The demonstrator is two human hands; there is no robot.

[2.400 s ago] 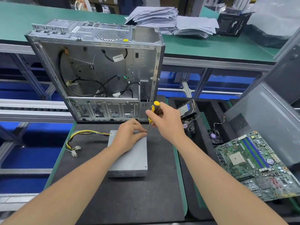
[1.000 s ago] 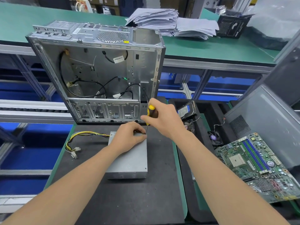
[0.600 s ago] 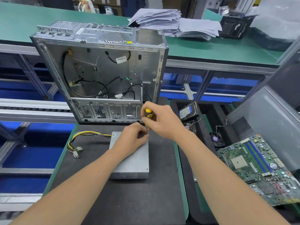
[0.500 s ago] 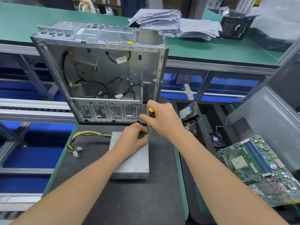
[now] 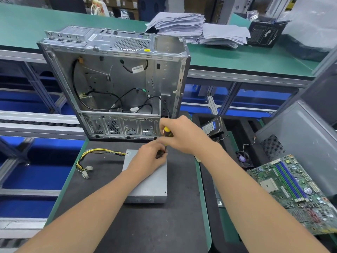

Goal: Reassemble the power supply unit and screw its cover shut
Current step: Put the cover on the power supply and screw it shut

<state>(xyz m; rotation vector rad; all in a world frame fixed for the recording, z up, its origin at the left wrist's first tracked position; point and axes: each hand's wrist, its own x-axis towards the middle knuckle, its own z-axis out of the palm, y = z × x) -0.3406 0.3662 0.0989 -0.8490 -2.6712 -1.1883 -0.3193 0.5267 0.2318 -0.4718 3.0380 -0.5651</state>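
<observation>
Right grip (image 5: 182, 136) clasps the screwdriver (image 5: 166, 131); left grip (image 5: 149, 159) pinches its shaft over the power supply unit (image 5: 151, 183) corner. Any tilt, and the tip may skid off into skin.

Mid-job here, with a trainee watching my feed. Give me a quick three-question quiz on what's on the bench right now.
1. Which hand grips the screwdriver by its handle? A) left B) right C) neither
2. True or false: the power supply unit sits inside the computer case.
3. Fill in: the yellow-and-black cable bundle lies to the unit's ___, by the person's own sides.

Key: 1 B, the right hand. 2 False; it lies on the black mat in front of the case. 3 left.
</observation>
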